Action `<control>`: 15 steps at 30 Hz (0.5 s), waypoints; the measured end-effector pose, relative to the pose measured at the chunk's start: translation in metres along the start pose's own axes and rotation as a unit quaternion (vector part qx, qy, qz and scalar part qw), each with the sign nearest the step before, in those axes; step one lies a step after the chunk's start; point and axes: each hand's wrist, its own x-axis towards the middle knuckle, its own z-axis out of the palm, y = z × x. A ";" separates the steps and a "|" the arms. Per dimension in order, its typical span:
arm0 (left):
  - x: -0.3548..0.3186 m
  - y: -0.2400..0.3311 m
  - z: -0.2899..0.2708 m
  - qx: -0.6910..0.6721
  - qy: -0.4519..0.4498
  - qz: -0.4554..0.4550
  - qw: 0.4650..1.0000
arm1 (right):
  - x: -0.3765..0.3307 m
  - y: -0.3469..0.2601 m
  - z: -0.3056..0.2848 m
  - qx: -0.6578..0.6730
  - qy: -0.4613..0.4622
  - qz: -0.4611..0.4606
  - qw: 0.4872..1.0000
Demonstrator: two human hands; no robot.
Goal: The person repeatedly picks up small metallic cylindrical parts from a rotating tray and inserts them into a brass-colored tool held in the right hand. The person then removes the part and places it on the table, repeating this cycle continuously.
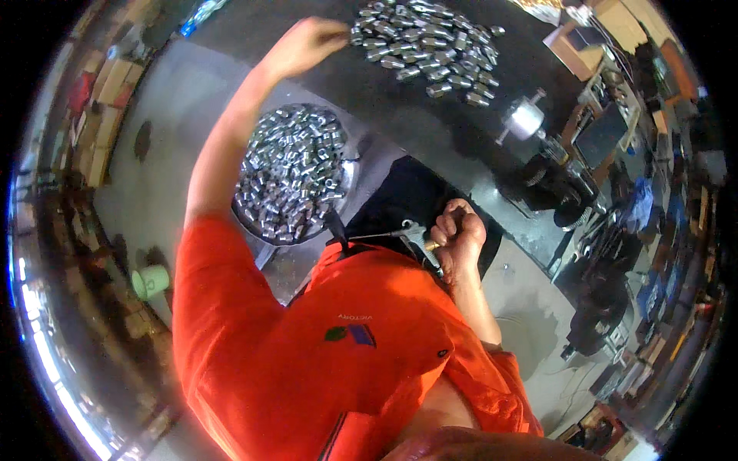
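Note:
My left arm stretches far forward, and my left hand point(307, 48) is at the near-left edge of a heap of shiny metal fittings point(430, 54) on the dark tabletop. Motion smears its fingertips, so anything between them is hidden. Below that arm, a round metal pan point(350, 173) is full of shorter, nut-like metal parts point(292, 169). Close to my body, my right hand point(461, 230) is curled closed above my lap. Against its fingers lies a silver air blow gun point(411, 234) with a thin nozzle and a brass-coloured piece; whether the fingers grip it is unclear.
A silver cylindrical device with a cross handle point(525, 119) stands on the table at right, beside dark machinery point(565, 184). Tools and a cardboard box point(573, 50) crowd the far right. A pale green cup point(150, 282) is at left. Shelves line both sides.

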 end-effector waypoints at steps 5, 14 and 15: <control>-0.197 -0.077 0.040 0.058 -0.010 -0.395 0.917 | 0.000 0.006 0.016 -0.033 -0.006 0.019 0.999; -0.245 -0.090 0.131 0.151 0.001 -0.570 0.808 | 0.000 0.019 0.025 -0.089 -0.019 0.022 0.996; -0.242 -0.091 0.130 0.162 -0.002 -0.573 0.803 | -0.001 0.020 0.025 -0.090 -0.018 0.022 0.996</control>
